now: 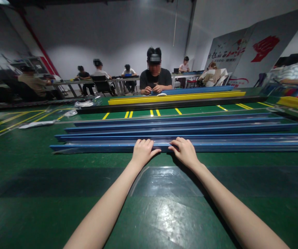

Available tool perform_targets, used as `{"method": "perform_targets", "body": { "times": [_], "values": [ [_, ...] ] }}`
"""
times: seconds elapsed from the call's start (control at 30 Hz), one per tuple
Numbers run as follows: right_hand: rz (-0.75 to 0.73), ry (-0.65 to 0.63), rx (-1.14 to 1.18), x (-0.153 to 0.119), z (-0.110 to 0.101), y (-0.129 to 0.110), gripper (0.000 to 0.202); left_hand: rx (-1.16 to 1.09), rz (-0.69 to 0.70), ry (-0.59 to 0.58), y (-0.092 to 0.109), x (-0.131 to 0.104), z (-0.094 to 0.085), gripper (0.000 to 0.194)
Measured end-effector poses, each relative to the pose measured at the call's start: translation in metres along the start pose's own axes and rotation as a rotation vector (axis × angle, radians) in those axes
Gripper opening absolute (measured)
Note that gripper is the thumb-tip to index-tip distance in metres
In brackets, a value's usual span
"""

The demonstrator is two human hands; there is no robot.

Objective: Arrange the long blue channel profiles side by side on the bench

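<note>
Blue channel (94, 149) lies lengthwise across the green tabletop (47, 221), the broadest surface I have in view, and I take every other place from it. Its left end shows on the tabletop, while its right end runs out of my picture. On its near side, a long sheet of clear film (164, 181) lies flat, roughly parallel to it and catching the light. Just beyond it rests a second blue channel (190, 131), and farther beyond are a black strip (164, 105) and then a yellow strip (177, 98), each angled slightly to it. Past those strips, on its far side, a co-worker (155, 79) in a dark shirt sits with both hands together over something too small for me to make out. At the near wall of the channel I have my left hand (143, 150) and my right hand (184, 150), side by side with a short bare stretch of wall between them. Both are partly curled: fingers bent over the wall's top edge, thumbs on its near side pointing toward each other, so the wall sits between fingers and thumb. How hard they press, and whether the fingertips also catch any film inside the channel, I cannot tell.
</note>
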State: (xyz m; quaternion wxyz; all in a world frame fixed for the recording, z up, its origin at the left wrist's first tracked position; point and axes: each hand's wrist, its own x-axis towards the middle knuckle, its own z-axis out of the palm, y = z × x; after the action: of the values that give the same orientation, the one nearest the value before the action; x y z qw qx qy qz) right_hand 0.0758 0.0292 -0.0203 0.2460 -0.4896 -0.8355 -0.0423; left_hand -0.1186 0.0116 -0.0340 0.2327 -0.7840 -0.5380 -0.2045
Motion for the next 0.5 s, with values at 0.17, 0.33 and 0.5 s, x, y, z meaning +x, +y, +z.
{"method": "perform_targets", "body": {
  "times": [0.17, 0.33, 0.5],
  "values": [
    [-0.067, -0.036, -0.088, -0.003, -0.006, 0.005, 0.020, -0.072, 0.054, 0.008, 0.000, 0.001, -0.001, 0.040],
    [-0.058, -0.057, -0.145, -0.007, -0.015, 0.013, 0.021, -0.130, 0.140, 0.045, -0.001, 0.001, -0.001, 0.030],
    [0.004, -0.061, -0.172, -0.011, -0.023, 0.027, 0.022, -0.128, 0.098, 0.053, -0.001, 0.001, -0.003, 0.032]
  ]
}}
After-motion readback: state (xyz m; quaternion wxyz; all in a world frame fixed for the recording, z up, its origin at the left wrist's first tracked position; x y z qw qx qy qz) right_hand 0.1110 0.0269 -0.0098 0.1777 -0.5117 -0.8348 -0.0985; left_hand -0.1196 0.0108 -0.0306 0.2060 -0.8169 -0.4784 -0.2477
